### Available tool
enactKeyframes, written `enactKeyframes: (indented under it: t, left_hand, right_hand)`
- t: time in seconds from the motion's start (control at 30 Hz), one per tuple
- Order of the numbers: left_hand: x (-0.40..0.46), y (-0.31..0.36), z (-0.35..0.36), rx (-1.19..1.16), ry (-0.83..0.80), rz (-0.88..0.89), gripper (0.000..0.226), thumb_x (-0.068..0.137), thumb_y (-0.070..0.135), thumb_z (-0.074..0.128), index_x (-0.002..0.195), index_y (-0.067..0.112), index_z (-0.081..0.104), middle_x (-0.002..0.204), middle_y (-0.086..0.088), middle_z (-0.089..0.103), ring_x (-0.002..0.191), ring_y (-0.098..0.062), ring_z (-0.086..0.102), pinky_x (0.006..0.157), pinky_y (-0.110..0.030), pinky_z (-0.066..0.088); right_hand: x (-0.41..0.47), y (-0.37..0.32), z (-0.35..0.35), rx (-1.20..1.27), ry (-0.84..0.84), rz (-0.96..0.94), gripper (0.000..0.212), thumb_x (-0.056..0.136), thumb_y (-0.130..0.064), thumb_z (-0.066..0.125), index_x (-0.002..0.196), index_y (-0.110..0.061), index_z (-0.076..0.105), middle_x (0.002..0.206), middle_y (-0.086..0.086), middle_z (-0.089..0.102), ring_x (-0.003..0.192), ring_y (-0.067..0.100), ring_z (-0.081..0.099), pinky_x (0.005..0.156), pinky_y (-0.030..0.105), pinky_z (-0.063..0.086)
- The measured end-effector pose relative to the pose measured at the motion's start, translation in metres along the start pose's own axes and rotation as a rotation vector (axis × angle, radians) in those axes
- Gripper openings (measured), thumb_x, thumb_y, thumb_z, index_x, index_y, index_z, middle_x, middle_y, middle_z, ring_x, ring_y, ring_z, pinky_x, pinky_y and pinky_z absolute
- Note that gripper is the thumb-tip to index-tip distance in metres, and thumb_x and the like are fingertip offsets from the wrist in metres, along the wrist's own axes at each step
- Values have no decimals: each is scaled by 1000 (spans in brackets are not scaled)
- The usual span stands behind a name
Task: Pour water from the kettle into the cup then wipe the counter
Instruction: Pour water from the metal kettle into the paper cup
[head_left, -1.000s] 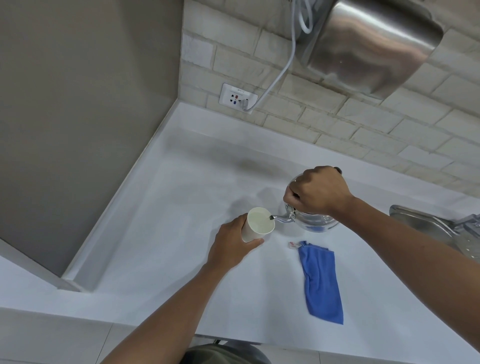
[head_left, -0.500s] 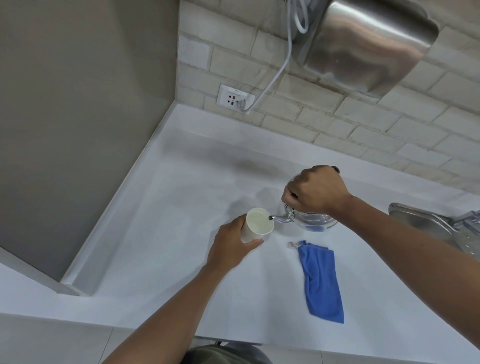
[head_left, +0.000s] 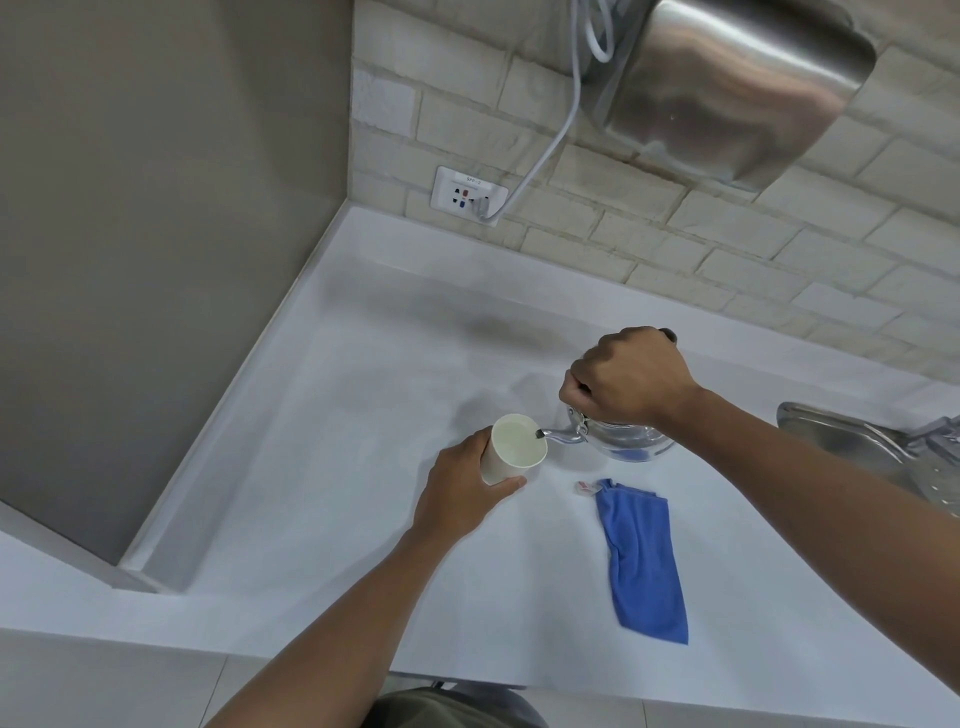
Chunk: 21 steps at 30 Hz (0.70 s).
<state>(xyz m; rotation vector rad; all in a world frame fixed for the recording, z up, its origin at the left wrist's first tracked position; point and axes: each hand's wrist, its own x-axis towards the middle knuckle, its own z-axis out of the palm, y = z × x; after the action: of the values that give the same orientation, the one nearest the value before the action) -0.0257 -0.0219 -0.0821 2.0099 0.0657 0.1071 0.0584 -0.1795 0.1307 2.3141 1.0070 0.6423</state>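
Observation:
A white paper cup (head_left: 514, 447) stands on the white counter (head_left: 322, 467), and my left hand (head_left: 462, 488) is wrapped around its near side. A shiny metal kettle (head_left: 628, 441) is tipped toward the cup, with its spout tip over the cup's right rim. My right hand (head_left: 628, 376) grips the kettle's top handle and hides most of the lid. Pale liquid shows inside the cup. A blue cloth (head_left: 644, 561) lies flat on the counter in front of the kettle, with a small white tag at its far end.
A steel sink (head_left: 852, 441) with a faucet sits at the right edge. A wall socket (head_left: 467, 195) with a plugged white cable and a steel hand dryer (head_left: 727, 88) are on the brick wall behind. A grey wall bounds the counter's left side.
Both hands, the cup and the kettle hold nearly the same pose. Only the view has shifted slightly.

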Motion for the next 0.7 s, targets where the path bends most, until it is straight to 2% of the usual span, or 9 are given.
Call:
enactKeyframes:
  t: [0.13,0.3,0.47,0.7]
  left_hand:
    - [0,0,0,2,1,2,66,69,60,81,128,42,55,112,23,68,97,-2,61,78,-22,48]
    - [0,0,0,-1,-3,-3,66,68,61,80,127,43,56,112,23,68,99,-3,62,81,-24,51]
    - [0,2,0,7,-2,0,65,69,60,81,126,42,56,111,23,68,96,-2,61,77,-20,46]
    - [-1,1,-1,9,-4,3,64,71,57,82,127,39,58,110,21,68,97,-3,62,79,-23,50]
  right_hand:
    - [-2,1,1,6,21,4,38,75,-24,43,40,-12,36,36,1,31,40,19,14,57,16,5]
    - [-2,-2,0,-4,43,6,36,75,-25,40,43,-14,28,41,-1,19,41,19,12,57,16,5]
    - [-3,-1,0,-13,29,5,36,73,-25,44,43,-15,27,38,0,25,42,17,11,58,16,4]
    - [-6,0,4,30,55,48,35,71,-24,44,43,-14,26,41,-2,16,41,18,10,59,16,4]
